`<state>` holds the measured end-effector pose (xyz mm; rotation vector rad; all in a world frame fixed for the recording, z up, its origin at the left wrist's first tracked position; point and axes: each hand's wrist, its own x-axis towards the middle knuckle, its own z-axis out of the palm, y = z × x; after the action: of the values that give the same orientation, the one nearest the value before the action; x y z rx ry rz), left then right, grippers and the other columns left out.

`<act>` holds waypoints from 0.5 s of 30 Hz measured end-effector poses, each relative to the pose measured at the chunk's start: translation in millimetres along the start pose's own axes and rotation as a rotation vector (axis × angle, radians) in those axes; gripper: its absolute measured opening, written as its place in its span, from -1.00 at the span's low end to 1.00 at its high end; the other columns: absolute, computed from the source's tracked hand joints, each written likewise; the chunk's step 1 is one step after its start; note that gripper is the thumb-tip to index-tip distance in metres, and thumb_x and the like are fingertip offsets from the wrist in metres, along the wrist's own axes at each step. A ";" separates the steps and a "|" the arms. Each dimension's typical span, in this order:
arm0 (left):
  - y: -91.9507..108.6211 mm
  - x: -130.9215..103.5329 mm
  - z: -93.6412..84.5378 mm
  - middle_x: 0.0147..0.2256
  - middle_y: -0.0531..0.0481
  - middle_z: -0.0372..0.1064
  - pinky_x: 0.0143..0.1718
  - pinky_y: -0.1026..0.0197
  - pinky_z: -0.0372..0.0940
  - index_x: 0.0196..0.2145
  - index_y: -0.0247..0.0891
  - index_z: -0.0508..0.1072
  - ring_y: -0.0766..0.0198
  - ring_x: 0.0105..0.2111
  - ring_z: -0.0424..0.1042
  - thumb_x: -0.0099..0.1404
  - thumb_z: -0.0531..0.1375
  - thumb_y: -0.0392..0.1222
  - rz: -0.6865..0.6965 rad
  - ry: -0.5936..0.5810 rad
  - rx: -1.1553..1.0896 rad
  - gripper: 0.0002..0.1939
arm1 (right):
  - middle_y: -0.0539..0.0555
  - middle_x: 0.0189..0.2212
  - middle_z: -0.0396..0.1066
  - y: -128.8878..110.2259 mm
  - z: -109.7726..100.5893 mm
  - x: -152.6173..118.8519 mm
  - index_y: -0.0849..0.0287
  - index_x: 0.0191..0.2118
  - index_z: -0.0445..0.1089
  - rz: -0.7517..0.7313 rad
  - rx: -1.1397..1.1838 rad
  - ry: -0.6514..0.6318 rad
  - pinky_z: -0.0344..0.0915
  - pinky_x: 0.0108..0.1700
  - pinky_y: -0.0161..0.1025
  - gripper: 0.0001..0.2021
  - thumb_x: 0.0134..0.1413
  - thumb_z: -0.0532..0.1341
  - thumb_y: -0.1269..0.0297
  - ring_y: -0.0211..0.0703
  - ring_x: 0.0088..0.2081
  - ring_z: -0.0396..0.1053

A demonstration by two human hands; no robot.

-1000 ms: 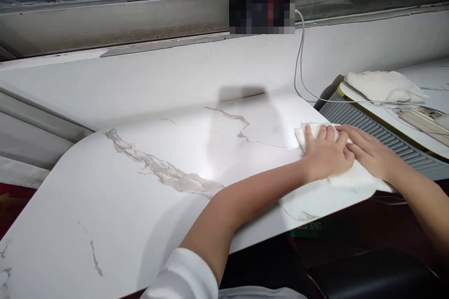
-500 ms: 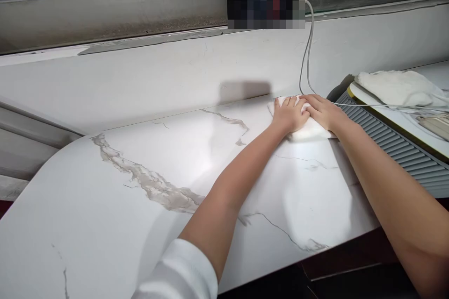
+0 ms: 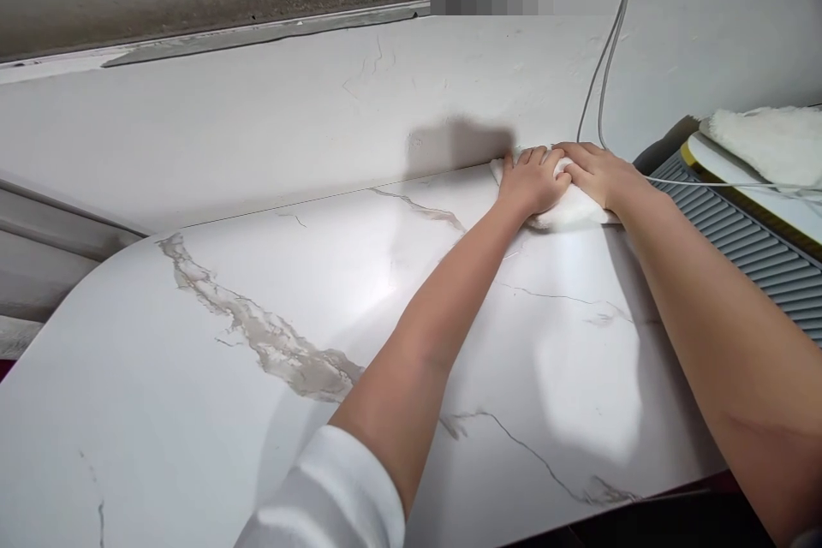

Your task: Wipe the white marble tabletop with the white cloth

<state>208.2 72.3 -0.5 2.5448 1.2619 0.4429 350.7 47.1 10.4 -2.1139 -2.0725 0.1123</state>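
Note:
A folded white cloth [image 3: 574,211] lies flat on the marble-patterned tabletop [image 3: 211,402], close to the wall. Both of my hands press down on it, side by side and touching. My left hand [image 3: 534,182] has its fingers curved over the cloth's far left part. To the right, my right hand [image 3: 600,178] bears on the cloth with its fingertips near the back edge and its thumb against my left hand. Part of the cloth is hidden under the palms.
At right stands a grey ribbed thing [image 3: 738,231] with a white board top, carrying a second white cloth [image 3: 771,141]. A pale cable [image 3: 607,90] hangs down the white wall [image 3: 288,128] and runs over the board. The tabletop has a rounded left corner.
My view has tilted down and shifted slightly. The hands remain pressed on the cloth, which has moved little or not at all against the table.

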 end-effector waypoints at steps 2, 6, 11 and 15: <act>0.9 -1.5 0.1 0.33 0.01 0.13 0.39 -0.12 -0.17 0.28 -0.12 0.19 0.20 0.37 -0.01 0.46 -0.15 -0.11 -0.007 0.003 0.017 -0.51 | 0.25 0.31 0.18 -0.7 -0.5 -2.8 0.13 0.33 0.14 -0.009 0.004 0.007 0.22 0.15 0.23 -0.47 0.33 -0.14 0.16 0.27 0.27 0.16; 3.6 -9.5 1.1 0.38 -0.01 0.04 0.40 -0.12 -0.21 0.31 -0.13 0.16 0.21 0.39 -0.05 0.45 -0.16 -0.12 -0.014 -0.006 0.057 -0.48 | 0.23 0.32 0.17 -3.0 1.0 -11.4 0.16 0.33 0.15 -0.033 0.018 0.031 0.18 0.20 0.23 -0.46 0.33 -0.15 0.17 0.24 0.28 0.15; 13.3 -35.8 0.9 0.38 -0.04 0.04 0.41 -0.13 -0.21 0.33 -0.16 0.16 0.17 0.39 -0.03 0.46 -0.16 -0.12 -0.013 0.009 0.096 -0.47 | 0.17 0.34 0.15 -11.3 2.1 -40.9 0.09 0.31 0.17 -0.034 0.020 0.061 0.13 0.28 0.18 -0.47 0.30 -0.13 0.17 0.15 0.34 0.10; 31.7 -74.6 2.4 0.38 -0.06 0.04 0.40 -0.15 -0.16 0.33 -0.16 0.16 0.11 0.38 -0.01 0.48 -0.14 -0.11 0.025 0.006 0.124 -0.48 | 0.20 0.37 0.09 -18.9 -0.1 -88.9 0.15 0.33 0.15 -0.016 -0.010 0.061 0.03 0.35 0.12 -0.44 0.29 -0.14 0.17 0.08 0.39 0.00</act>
<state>189.1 -6.5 -2.4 2.6660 1.2988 0.3899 329.8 -41.4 7.6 -2.0793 -2.0589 0.0350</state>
